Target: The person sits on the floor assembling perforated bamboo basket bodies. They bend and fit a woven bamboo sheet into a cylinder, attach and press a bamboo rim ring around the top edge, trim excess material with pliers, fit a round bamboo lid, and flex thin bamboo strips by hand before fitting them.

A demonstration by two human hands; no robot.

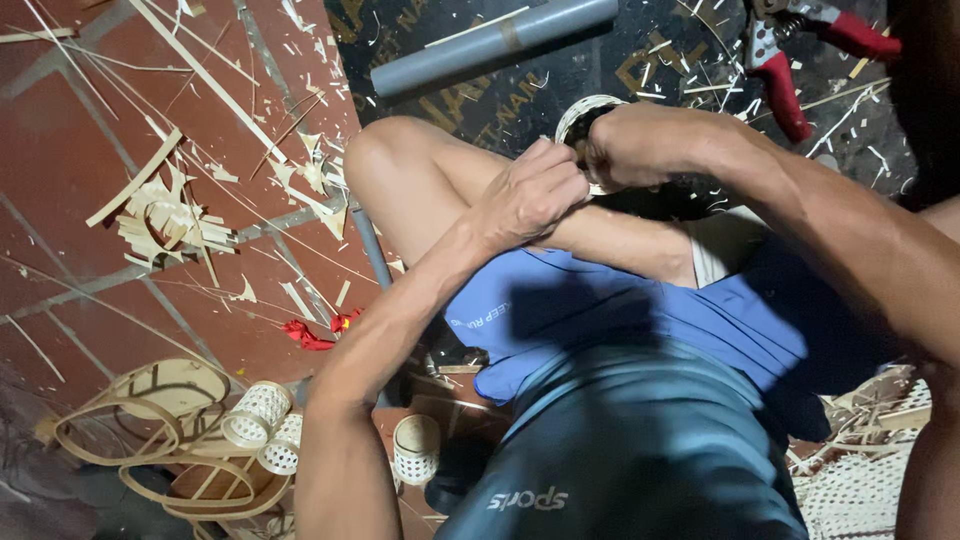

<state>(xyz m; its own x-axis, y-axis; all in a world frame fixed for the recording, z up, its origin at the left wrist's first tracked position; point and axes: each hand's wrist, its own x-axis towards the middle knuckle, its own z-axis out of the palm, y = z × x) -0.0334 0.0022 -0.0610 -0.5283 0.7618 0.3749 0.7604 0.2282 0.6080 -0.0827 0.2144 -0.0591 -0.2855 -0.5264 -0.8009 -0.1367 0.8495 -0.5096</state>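
Gripping a small woven ring (pixel 590 112) above the knee: right hand (pixel 625 145) closed around its 3 o'clock side, left hand (pixel 530 192) pinching at 7 o'clock, fingers curled tight. Red-handled cutters (pixel 790 70) lie at 2 o'clock, nearer the right hand.

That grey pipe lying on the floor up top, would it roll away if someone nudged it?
Probably yes. The grey pipe is round and smooth and lies flat on the floor, so a sideways push should set it rolling, though the thin strips scattered about might soon stop it. It looks like hollow plastic, so likely stiff and fairly light.
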